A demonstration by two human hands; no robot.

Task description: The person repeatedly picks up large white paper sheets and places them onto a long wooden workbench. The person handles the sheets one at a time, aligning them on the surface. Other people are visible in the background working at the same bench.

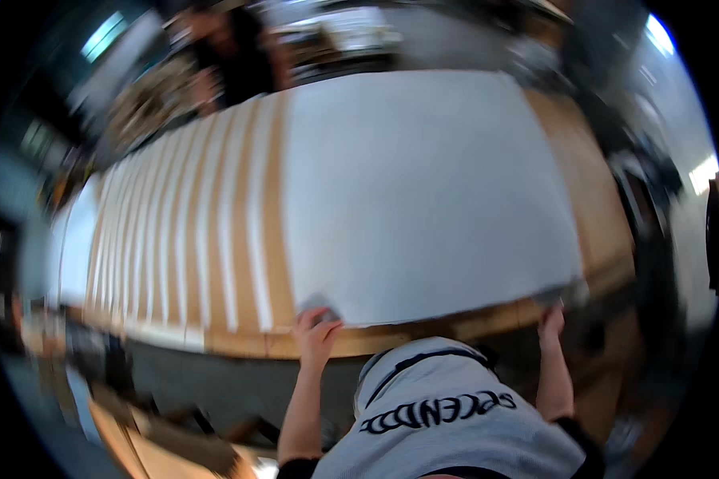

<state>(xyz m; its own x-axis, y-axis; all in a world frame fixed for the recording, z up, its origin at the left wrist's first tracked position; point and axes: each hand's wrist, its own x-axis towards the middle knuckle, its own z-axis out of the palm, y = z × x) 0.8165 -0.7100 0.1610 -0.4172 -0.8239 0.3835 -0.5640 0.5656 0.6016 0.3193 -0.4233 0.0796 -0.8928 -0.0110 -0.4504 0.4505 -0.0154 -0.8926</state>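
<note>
Can see a co-worker [244, 56] in a black top at upper left, blurred. Just left, can make out a brown heap [148, 104], too smeared to identify. Right of that figure, can spot a whitish pile [355, 30], then grey floor [447, 32]. Toward the upper left, can find a glowing rectangular light [104, 37], with another bright lamp [659, 35] at upper right. At far right, can note dark, indistinct clutter [655, 188]; at lower left, light-brown panels [124, 439].
</note>
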